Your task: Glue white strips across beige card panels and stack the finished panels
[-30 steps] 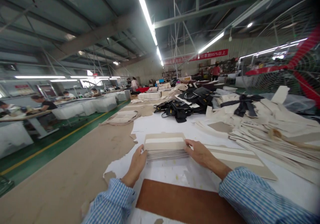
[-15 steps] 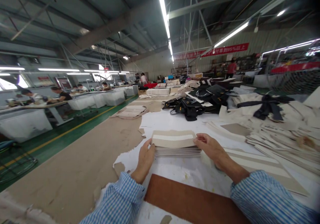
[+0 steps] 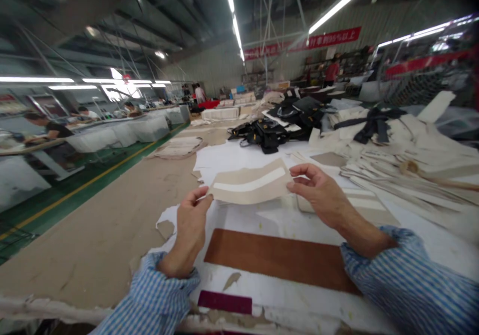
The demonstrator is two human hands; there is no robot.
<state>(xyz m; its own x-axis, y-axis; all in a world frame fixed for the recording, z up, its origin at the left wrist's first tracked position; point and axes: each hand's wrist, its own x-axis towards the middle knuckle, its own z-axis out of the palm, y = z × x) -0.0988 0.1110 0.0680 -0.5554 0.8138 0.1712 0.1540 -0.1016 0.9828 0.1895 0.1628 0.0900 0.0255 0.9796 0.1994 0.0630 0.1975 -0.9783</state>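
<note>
A beige fabric panel (image 3: pixel 250 191) with a white strip across it is stretched between my two hands, slightly bowed and raised over the table. My left hand (image 3: pixel 191 228) pinches its left end between thumb and fingers. At the right end, my right hand (image 3: pixel 322 195) grips the edge with thumb and fingertips. The panel hides most of what lies beneath it. Nearer to me, a brown rectangular panel (image 3: pixel 277 260) lies flat on the white sheet (image 3: pixel 273 220), its right end partly covered by my right sleeve.
A small dark purple piece (image 3: pixel 224 302) lies near the front edge. Black bag pieces (image 3: pixel 264 133) are heaped beyond my hands. Piles of cream fabric pieces (image 3: pixel 404 160) spread to the right. Brown sheeting (image 3: pixel 101 225) covers the left side of the table. Co-workers sit at benches across the green aisle.
Both hands have lifted the beige panel off the stack and brought it up, its right end higher. My view has tilted down, bringing the purple piece into sight.
</note>
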